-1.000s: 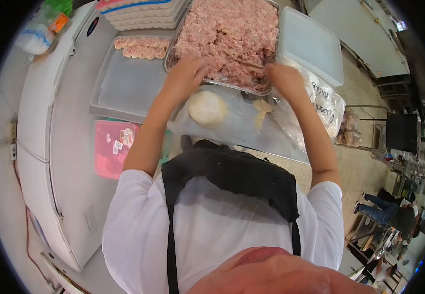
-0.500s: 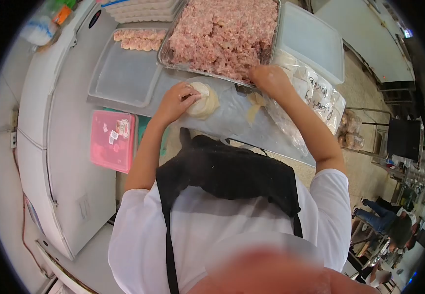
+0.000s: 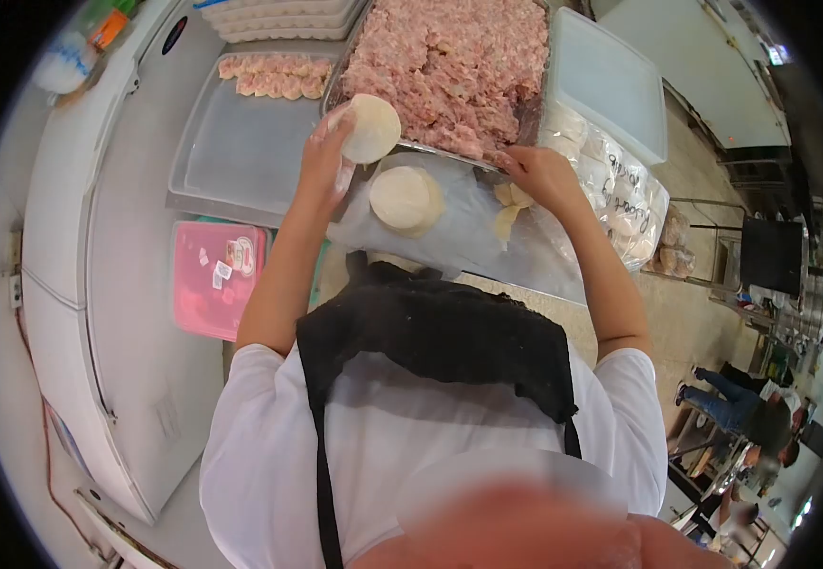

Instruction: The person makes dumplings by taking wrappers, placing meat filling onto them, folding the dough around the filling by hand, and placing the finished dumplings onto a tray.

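Note:
A round dough wrapper (image 3: 373, 129) is held up in my left hand (image 3: 328, 156), near the lower left corner of the metal tray of minced meat (image 3: 440, 66). My right hand (image 3: 542, 174) is closed at the tray's lower right edge; whatever its fingers hold is too small to make out. Between and below the hands, a stack of round wrappers (image 3: 406, 199) lies on plastic sheeting. Torn dough pieces (image 3: 509, 209) sit to the right of the stack. Two rows of filled dumplings (image 3: 276, 76) stand at the top of a shallow plastic tray (image 3: 240, 142) on the left.
Stacked white trays (image 3: 283, 21) stand at the upper left, a pink lidded box (image 3: 217, 275) below the dumpling tray. On the right are a translucent lid (image 3: 609, 85) and bagged packs with writing (image 3: 610, 180). A person (image 3: 743, 412) is far off at the right.
My left hand went from the meat tray down to the wrapper stack, then lifted a wrapper up to the tray's corner. My right hand has stayed near the tray's lower right edge.

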Tool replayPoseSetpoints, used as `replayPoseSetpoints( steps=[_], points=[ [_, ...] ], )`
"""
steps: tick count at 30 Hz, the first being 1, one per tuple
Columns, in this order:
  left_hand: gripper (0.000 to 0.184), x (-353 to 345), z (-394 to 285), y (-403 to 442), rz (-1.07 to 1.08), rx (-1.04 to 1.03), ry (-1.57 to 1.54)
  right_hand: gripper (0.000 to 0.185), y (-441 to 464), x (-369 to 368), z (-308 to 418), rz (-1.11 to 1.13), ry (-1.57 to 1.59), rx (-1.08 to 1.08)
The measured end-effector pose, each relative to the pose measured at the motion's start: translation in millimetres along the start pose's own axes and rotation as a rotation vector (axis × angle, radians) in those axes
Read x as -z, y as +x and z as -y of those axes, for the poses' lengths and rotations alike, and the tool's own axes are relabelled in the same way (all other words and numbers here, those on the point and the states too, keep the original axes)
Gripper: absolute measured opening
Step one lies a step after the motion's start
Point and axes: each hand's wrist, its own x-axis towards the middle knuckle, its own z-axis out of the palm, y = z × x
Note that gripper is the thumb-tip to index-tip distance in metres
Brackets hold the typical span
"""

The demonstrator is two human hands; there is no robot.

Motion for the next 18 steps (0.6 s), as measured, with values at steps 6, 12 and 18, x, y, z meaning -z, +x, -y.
replayPoseSetpoints(
  steps=[6, 12, 18],
  points=[
    [0.032, -25.2, -2.7, 48.4, 0.06, 0.087, -0.314, 0.027, 9.5, -5.9, 3.0, -0.176, 0.607, -0.274],
    [0.041, -92.3, -16.3, 60.6, 0.271, 0.237, -0.592, 0.03, 39.9, -8.4, 58.7, -0.33, 0.778, -0.337],
    [0.062, -61.2, -4.5, 99.8, 0.153, 0.282, -0.686, 0.031, 11.2, 29.2, 79.7, -0.13, -0.01, -0.203]
  ],
)
